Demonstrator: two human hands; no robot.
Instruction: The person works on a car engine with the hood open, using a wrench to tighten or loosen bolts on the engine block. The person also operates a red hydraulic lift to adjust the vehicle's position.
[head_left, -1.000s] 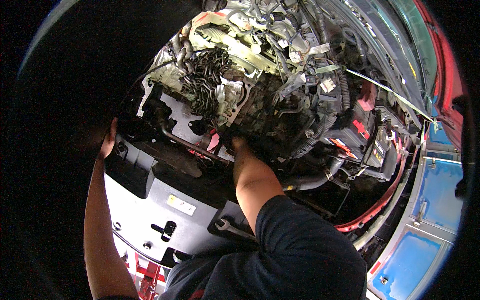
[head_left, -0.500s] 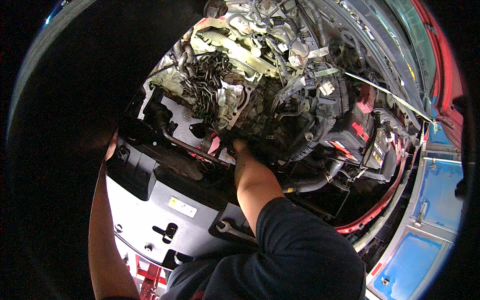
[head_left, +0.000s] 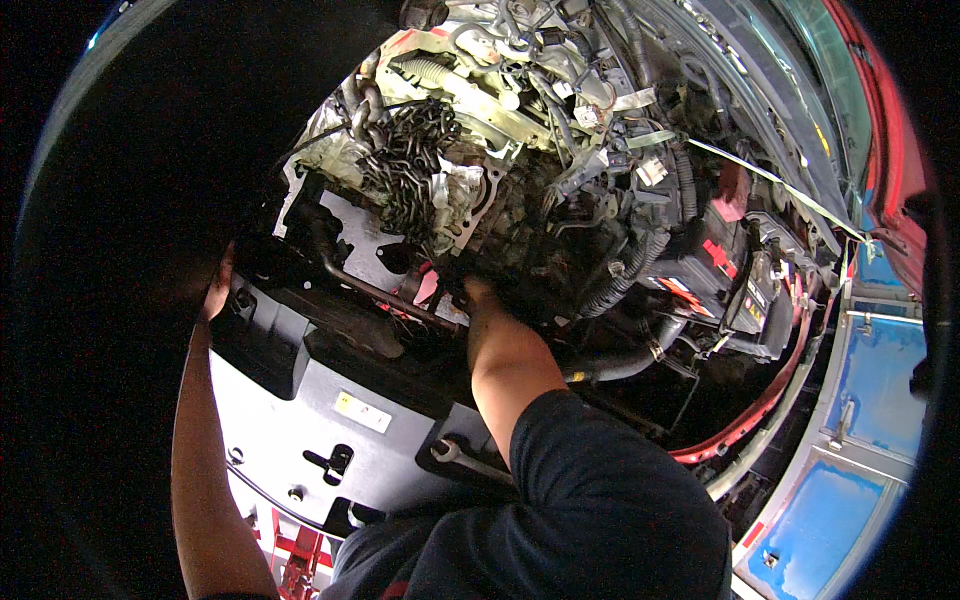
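My right arm reaches across the front panel [head_left: 400,470] and down into the engine bay. Only the wrist end of my right hand [head_left: 478,292] shows; its fingers are lost in dark shadow below the opened engine [head_left: 480,205], beside a dark metal pipe [head_left: 385,290]. At the far left, my left hand [head_left: 220,288] lies by the end of the black front trim [head_left: 262,335]. Its fingers run into blackness, so any grip there is hidden. A heap of dark, chain-like metal links [head_left: 410,170] lies on the engine, above my right hand.
An open-ended wrench [head_left: 465,458] rests on the front panel near my right sleeve. To the right are a black hose [head_left: 625,370], ribbed conduits [head_left: 640,265] and a battery [head_left: 755,300]. Blue cabinet doors [head_left: 825,530] stand beyond the red fender edge [head_left: 740,430].
My left hand shows slightly more at the panel's end, and the left forearm has shifted a little left. The right arm stays almost in place.
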